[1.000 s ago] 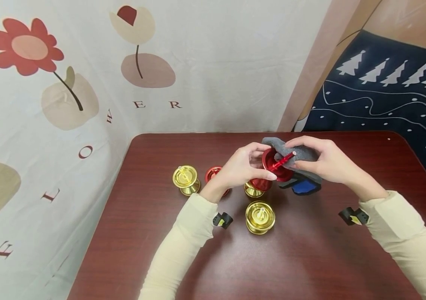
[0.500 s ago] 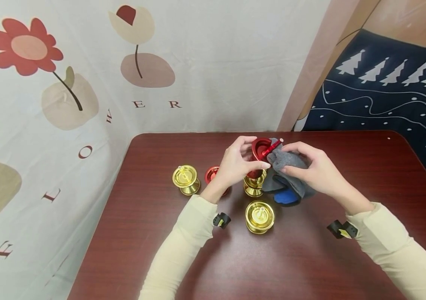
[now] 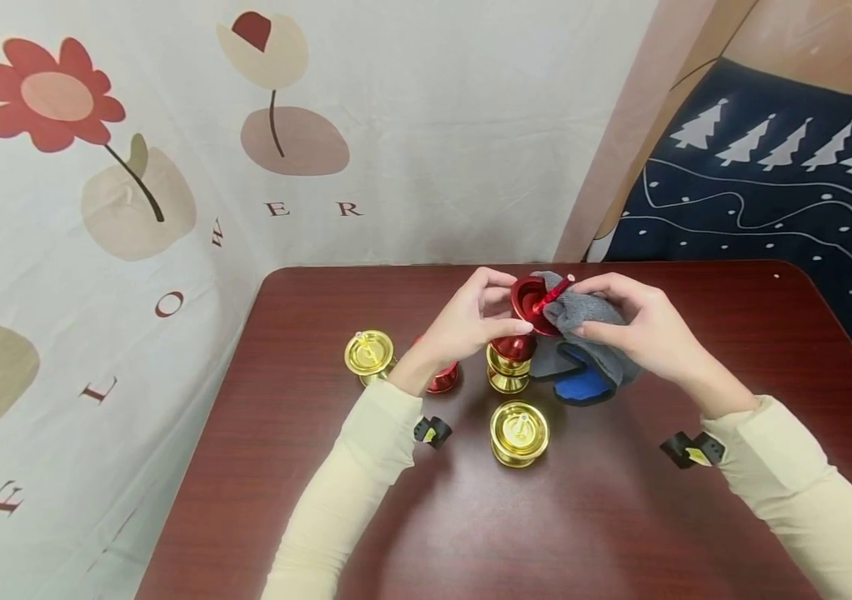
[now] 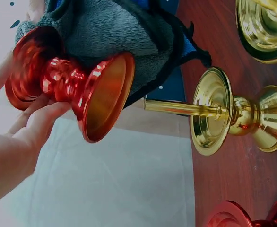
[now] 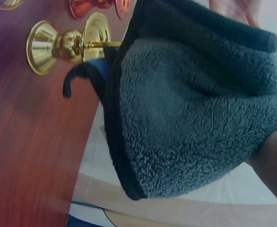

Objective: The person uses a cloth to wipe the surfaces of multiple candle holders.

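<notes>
In the head view my left hand [image 3: 471,321] holds a shiny red candle holder [image 3: 513,347] above the table, tilted with its dish and central stem towards the right. The left wrist view shows my fingers round the waist of the red candle holder [image 4: 63,80], its hollow base facing the table. My right hand [image 3: 647,329] grips a grey plush cloth [image 3: 597,315] with a blue reverse, bunched against the dish beside the stem. Filling much of the right wrist view, the cloth [image 5: 176,113] hangs with its dark-edged corner loose; some of the right fingers are hidden.
Gold candle holders stand upright on the reddish-brown table [image 3: 621,517]: one behind the cloth [image 3: 508,380], one nearer the front [image 3: 519,435], one at left [image 3: 369,353]. A second red holder [image 3: 443,380] is partly hidden by my left hand and forearm. A patterned curtain [image 3: 426,167] hangs behind.
Both hands, with the red candle holder and cloth, have shifted left and slightly away from me, then a little back right. The cloth stays against the dish. The holders on the table have not moved.
</notes>
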A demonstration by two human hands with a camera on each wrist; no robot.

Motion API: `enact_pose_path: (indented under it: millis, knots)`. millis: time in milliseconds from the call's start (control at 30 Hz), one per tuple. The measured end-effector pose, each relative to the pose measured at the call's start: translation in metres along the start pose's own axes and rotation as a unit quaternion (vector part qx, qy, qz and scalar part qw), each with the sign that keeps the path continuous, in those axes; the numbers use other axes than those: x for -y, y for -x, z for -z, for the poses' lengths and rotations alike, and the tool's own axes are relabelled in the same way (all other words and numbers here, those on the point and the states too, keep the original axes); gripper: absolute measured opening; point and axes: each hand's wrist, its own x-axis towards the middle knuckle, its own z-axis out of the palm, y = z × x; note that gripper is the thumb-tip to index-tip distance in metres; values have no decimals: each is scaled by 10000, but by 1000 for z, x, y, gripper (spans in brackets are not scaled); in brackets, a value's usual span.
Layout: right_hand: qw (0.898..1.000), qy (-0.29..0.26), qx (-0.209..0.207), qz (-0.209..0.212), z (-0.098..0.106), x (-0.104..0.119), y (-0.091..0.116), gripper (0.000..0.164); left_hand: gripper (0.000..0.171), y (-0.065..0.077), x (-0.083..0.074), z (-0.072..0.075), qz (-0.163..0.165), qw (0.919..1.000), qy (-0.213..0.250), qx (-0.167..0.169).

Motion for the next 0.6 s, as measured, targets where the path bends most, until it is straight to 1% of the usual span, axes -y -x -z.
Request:
enact_pose_path:
  millis: [100, 200, 367, 433, 500, 600]
  knots:
    - [9996, -164, 163, 145, 4, -2, -1, 40, 61, -3, -1, 3, 167, 9998, -118, 32]
    - [9988, -225, 331, 268, 7, -4, -3, 40, 67, -5, -3, 2, 236, 9994, -162, 207]
    - [9974, -227, 570, 384, 11, -8, -6, 38, 64, -7, -4, 1, 252, 9982, -208, 498]
    - [9968, -209, 647, 432, 12, -9, -9, 37, 64, -8, -3, 1, 251, 9981, -201, 529]
    - [9963, -172, 706, 463, 13, -10, -11, 36, 65, -8, -3, 1, 285, 9979, -99, 577]
    - [9960, -117, 765, 437, 15, -10, -13, 36, 66, -8, -2, 2, 289, 9968, 34, 750]
